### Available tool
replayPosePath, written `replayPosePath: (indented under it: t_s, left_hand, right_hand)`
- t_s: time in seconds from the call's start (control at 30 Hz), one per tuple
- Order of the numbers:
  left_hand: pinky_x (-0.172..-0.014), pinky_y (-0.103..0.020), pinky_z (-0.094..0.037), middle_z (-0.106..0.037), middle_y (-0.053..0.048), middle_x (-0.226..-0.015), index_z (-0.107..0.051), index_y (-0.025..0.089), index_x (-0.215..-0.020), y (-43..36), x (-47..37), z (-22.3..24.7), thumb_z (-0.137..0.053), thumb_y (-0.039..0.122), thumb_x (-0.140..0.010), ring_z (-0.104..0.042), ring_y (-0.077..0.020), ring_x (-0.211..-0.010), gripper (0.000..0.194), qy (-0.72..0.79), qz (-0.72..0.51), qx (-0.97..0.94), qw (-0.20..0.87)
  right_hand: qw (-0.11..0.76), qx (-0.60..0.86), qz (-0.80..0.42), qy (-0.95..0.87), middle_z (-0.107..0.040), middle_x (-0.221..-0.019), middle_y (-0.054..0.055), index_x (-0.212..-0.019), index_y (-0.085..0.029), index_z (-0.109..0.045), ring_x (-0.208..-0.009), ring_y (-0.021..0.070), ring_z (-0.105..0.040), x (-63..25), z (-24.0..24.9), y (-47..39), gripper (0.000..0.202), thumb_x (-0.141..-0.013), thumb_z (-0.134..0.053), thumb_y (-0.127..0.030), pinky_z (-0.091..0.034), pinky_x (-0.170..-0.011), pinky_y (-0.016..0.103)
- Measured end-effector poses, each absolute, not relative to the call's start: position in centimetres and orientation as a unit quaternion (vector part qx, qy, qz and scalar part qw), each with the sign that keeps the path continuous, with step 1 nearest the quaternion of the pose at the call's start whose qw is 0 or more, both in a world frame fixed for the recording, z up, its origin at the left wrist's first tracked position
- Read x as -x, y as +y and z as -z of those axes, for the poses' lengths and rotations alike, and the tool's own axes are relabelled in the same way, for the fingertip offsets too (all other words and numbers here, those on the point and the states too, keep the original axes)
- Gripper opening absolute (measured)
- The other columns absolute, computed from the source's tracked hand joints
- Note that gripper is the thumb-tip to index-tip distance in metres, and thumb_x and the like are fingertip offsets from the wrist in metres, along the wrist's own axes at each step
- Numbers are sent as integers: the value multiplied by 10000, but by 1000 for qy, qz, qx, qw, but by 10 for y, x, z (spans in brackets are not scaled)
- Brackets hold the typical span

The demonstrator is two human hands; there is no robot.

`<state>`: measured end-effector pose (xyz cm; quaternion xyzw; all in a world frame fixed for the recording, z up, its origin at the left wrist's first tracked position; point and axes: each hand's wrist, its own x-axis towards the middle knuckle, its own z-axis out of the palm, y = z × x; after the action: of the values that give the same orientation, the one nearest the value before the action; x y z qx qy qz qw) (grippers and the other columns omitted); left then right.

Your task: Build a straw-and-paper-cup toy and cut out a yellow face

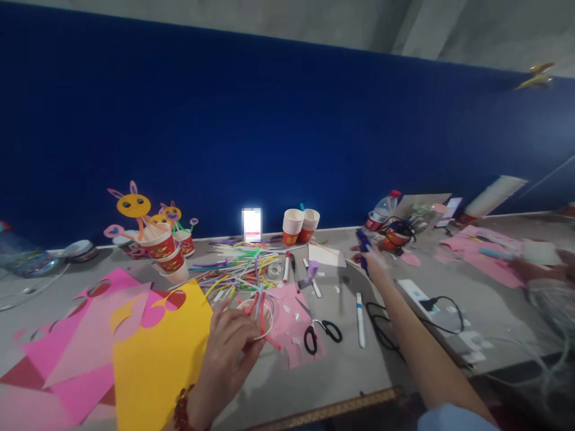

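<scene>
My left hand (231,341) is closed around a paper cup (269,320) whose open rim faces up toward me. Pipe cleaners (259,305) stick up out of the cup, and red ones show at its side. Farther off, my right arm reaches out, with my right hand (375,266) closed on a dark blue glue gun (363,242), slightly blurred. Black-handled scissors (318,329) lie open just right of the cup, partly over pink paper scraps (291,347). A loose pile of colored pipe cleaners (242,263) spreads behind my left hand.
Yellow paper (157,359) and pink sheets (90,353) cover the left side. Cups with bunny-faced figures (133,205) stand behind them. Stacked paper cups (293,226), a white marker (360,320), a power strip (415,293) and a bottle (384,209) are around. Another person's hand (539,266) shows at right.
</scene>
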<state>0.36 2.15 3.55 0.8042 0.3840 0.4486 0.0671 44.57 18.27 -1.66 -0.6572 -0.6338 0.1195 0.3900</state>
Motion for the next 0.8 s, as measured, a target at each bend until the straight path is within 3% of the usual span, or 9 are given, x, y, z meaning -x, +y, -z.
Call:
replayPosePath:
  t_s: [0.1,0.3,0.37,0.57,0.8]
  left_hand:
    - [-1110,-521,-346,-693,14,-794,-613,229,-820,23,-4,-36,-619,97,-874,-612,-180,-874,142,390,-449,-801,72]
    - [-1112,-512,-361,-702,17,-791,-640,234,-838,28,-3,-33,-632,98,-859,-622,-177,-880,138,389,-448,-802,71]
    - [-1113,-517,-354,-704,14,-790,-641,235,-835,29,-3,-33,-618,105,-873,-621,-179,-886,137,392,-443,-803,79]
    - [-1108,-517,-354,-714,12,-808,-626,227,-812,30,-5,-40,-624,147,-890,-616,-182,-898,112,395,-431,-808,76]
    - [-1174,-568,-251,-719,18,-828,-629,220,-865,24,-5,-45,-636,150,-895,-607,-177,-918,76,368,-415,-829,64]
  right_hand:
    - [465,617,-171,-611,-654,-740,99,-975,-162,-561,-533,196,-587,-437,0,168,412,-892,-243,-411,-479,-520,327]
    - [512,586,-248,-576,-645,-662,36,-827,-205,-555,-443,137,-498,-418,-17,108,193,-840,-517,-394,-411,-433,270]
    - [495,578,-284,-584,-659,-645,40,-803,-196,-607,-447,143,-520,-407,-22,82,194,-824,-582,-387,-432,-442,274]
    - [386,504,-460,-620,-731,-870,113,-858,-199,-696,-533,164,-590,-355,-54,16,221,-860,-641,-412,-518,-510,294]
    - [252,434,-552,-666,-742,-799,90,-863,-190,-757,-587,194,-652,-296,-91,8,151,-812,-644,-275,-500,-438,240]
